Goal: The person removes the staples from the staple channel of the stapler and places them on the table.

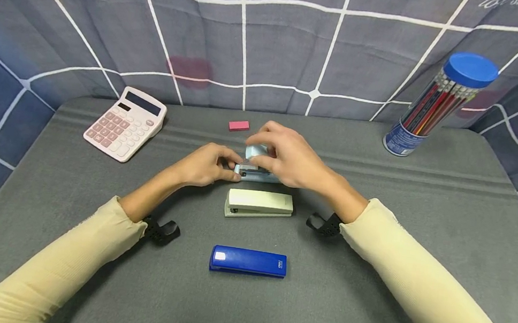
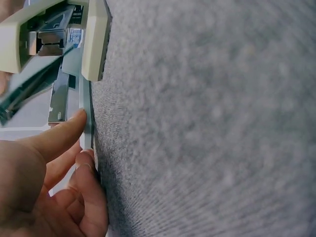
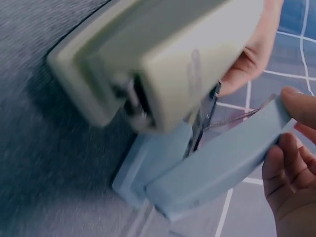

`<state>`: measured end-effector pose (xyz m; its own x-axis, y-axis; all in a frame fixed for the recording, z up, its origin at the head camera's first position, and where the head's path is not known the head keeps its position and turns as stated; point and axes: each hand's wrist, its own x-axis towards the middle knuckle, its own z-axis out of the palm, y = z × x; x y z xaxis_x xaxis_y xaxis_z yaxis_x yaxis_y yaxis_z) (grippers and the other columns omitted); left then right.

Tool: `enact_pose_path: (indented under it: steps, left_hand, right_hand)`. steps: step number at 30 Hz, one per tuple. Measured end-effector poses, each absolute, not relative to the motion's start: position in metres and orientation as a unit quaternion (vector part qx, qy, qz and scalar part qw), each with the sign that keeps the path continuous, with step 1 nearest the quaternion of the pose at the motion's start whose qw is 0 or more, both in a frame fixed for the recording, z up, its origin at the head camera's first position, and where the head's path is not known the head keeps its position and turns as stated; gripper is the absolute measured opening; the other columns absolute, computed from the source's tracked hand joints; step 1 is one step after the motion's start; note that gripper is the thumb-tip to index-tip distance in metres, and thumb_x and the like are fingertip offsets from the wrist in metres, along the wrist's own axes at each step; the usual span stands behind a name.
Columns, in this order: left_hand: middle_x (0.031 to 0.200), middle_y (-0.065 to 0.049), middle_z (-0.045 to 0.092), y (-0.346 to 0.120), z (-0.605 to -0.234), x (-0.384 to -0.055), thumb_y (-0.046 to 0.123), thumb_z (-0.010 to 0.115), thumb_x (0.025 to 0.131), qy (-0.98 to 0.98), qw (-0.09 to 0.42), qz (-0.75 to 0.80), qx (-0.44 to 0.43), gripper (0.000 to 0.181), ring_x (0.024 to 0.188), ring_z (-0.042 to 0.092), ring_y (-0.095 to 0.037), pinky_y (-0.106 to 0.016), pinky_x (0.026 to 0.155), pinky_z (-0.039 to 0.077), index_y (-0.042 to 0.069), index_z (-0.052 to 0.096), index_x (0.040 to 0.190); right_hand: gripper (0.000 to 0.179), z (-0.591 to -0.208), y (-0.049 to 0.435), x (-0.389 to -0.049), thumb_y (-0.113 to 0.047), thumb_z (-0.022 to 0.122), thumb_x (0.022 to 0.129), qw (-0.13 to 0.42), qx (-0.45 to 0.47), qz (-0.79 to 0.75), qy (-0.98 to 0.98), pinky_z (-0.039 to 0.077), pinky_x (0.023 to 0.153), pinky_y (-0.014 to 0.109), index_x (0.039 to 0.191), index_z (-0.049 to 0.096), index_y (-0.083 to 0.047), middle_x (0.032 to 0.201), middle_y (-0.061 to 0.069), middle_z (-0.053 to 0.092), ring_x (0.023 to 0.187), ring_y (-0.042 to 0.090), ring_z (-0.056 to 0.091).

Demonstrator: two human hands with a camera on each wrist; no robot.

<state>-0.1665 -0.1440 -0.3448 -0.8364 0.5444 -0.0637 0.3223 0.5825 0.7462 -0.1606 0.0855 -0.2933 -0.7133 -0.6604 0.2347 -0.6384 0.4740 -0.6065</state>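
Observation:
A light blue stapler [image 1: 261, 179] lies on the grey table with its top cover [image 3: 222, 158] swung up from the base. My left hand [image 1: 205, 165] pinches the left end of the base, with the thumb along its near edge in the left wrist view. Above the base, my right hand [image 1: 288, 157] grips the free end of the raised cover between thumb and fingers. A thin spring stretches under that cover in the right wrist view. Just nearer to me sits a closed pale green stapler [image 1: 258, 203], which partly hides the blue one in both wrist views.
A dark blue stapler [image 1: 248, 261] lies nearest to me. Behind the hands is a small pink block [image 1: 238, 125]. A pink calculator [image 1: 125, 123] is at the back left, and a blue-lidded tube of pencils [image 1: 432, 110] stands at the back right by the curtain [image 1: 282, 51].

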Motion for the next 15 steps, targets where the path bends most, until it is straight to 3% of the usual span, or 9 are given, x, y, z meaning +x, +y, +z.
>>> enact_pose_path:
  steps: [7, 10, 15]
  left_hand:
    - [0.093, -0.011, 0.063, -0.143, -0.344, -0.167, 0.008, 0.079, 0.084, 0.879, 0.156, 0.387, 0.232, 0.035, 0.064, 0.054, -0.014, -0.025, 0.052, 0.049, -0.005, 0.068, 0.115]
    - [0.093, -0.011, 0.064, -0.142, -0.344, -0.167, 0.008, 0.079, 0.083, 0.879, 0.155, 0.387, 0.231, 0.036, 0.063, 0.054, -0.013, -0.026, 0.051, 0.049, -0.005, 0.068, 0.115]
    - [0.092, -0.010, 0.064, -0.143, -0.345, -0.166, 0.008, 0.079, 0.083, 0.879, 0.158, 0.387, 0.229, 0.037, 0.062, 0.054, -0.013, -0.026, 0.050, 0.050, -0.005, 0.068, 0.115]
  right_hand:
    - [0.028, -0.293, 0.113, -0.155, -0.006, 0.072, 0.090, -0.065, -0.385, -0.400, 0.829, 0.044, 0.063, 0.028, 0.117, 0.067, 0.001, 0.106, 0.008, 0.060, 0.071, 0.014, 0.051]
    - [0.033, -0.294, 0.122, -0.153, -0.005, 0.070, 0.091, -0.093, -0.388, -0.396, 0.827, 0.043, 0.062, 0.028, 0.123, 0.064, 0.000, 0.107, 0.009, 0.058, 0.070, 0.013, 0.049]
    - [0.034, -0.295, 0.134, -0.150, -0.002, 0.067, 0.093, -0.131, -0.403, -0.373, 0.825, 0.041, 0.067, 0.031, 0.127, 0.065, -0.002, 0.105, 0.011, 0.055, 0.077, 0.016, 0.049]
